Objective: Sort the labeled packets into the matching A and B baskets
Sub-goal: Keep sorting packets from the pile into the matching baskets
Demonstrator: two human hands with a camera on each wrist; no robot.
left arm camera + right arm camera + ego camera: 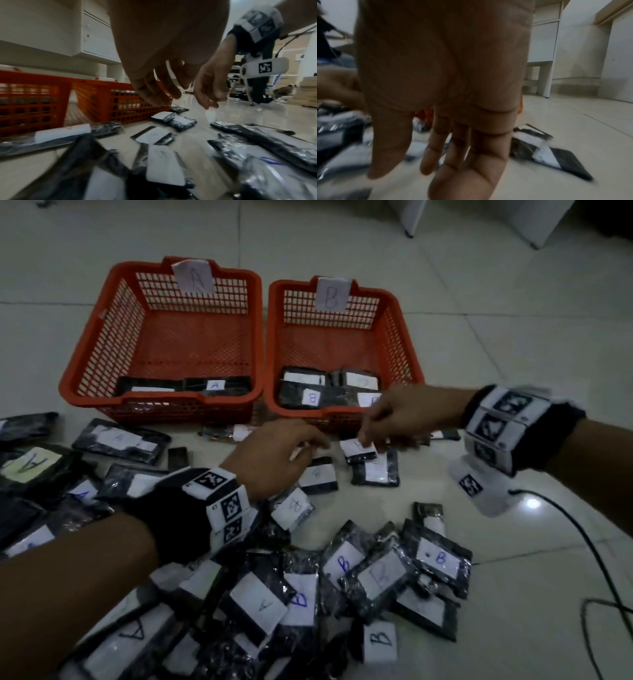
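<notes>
Two orange baskets stand side by side on the floor: basket A (pixel 102 402) on the left holds a few packets (pixel 185 386), and basket B (pixel 270 344) on the right holds several (pixel 311 395). Black packets with white A or B labels lie scattered in front. My left hand (pixel 308 445) reaches forward with relaxed fingers above a small packet (pixel 318 475) and holds nothing. My right hand (pixel 368 433) hovers fingers-down over another small packet (pixel 358 450) near basket B's front. In the right wrist view the right hand (pixel 450 155) has straight, empty fingers. The left wrist view shows both the left hand (pixel 164 97) and the right hand (pixel 209 97) off the floor.
A dense heap of labeled packets (pixel 308 594) lies under my left forearm, with more packets at the left (pixel 34 463). A black cable (pixel 582 542) curls over the tiles at the right. White furniture (pixel 411 217) stands at the back right.
</notes>
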